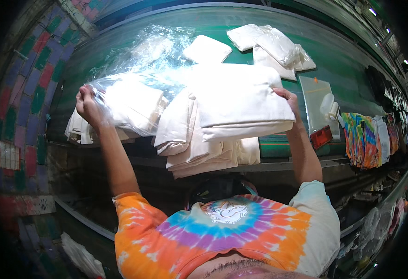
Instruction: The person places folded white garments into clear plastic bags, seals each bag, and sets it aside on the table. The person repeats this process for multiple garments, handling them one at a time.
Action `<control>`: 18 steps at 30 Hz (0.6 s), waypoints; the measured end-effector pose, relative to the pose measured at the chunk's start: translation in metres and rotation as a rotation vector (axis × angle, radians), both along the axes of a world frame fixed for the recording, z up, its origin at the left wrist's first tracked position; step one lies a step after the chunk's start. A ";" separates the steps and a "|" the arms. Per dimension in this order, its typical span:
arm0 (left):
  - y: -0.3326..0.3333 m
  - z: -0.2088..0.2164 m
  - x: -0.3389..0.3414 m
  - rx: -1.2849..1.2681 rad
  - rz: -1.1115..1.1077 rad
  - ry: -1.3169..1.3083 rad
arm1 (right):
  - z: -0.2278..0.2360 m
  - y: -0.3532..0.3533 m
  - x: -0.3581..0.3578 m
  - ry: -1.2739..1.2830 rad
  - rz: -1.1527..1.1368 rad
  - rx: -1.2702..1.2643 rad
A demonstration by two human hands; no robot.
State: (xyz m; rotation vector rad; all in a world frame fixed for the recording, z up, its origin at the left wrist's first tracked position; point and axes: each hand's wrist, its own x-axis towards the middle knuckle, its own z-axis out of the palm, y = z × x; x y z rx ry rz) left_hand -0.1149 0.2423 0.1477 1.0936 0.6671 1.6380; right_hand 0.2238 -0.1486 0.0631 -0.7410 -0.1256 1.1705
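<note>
My left hand (88, 107), at the left of the green table, is closed on the edge of a clear plastic bag (110, 83). The bag spreads in wrinkled folds to the right, toward the cloth. My right hand (288, 98) grips the right side of a folded white cloth (241, 100), thumb on top; the fingers beneath are mostly hidden. This cloth is held above a stack of folded cream cloths (204, 158) at the table's near edge. Another folded white cloth (134, 100) lies under the plastic at the left. Glare washes out detail where the cloth and bag meet.
Beyond lie more clear plastic bags (155, 42), a flat white packet (207, 49) and several wrapped cloth packets (278, 44) on the green table (339, 83). At the right are a clear flat sheet (312, 93), a reddish-brown object (321, 137) and tie-dyed cloths (364, 142) over the edge.
</note>
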 end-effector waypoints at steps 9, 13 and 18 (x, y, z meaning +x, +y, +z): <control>0.084 -0.014 0.066 0.178 -0.261 -0.184 | -0.008 0.015 -0.020 -0.032 0.089 -0.093; 0.095 -0.045 0.103 -0.050 -0.266 -0.131 | 0.007 0.043 -0.050 -0.161 0.158 0.040; 0.102 -0.004 0.127 0.112 -0.396 -0.076 | 0.012 0.092 -0.094 -0.693 0.154 0.001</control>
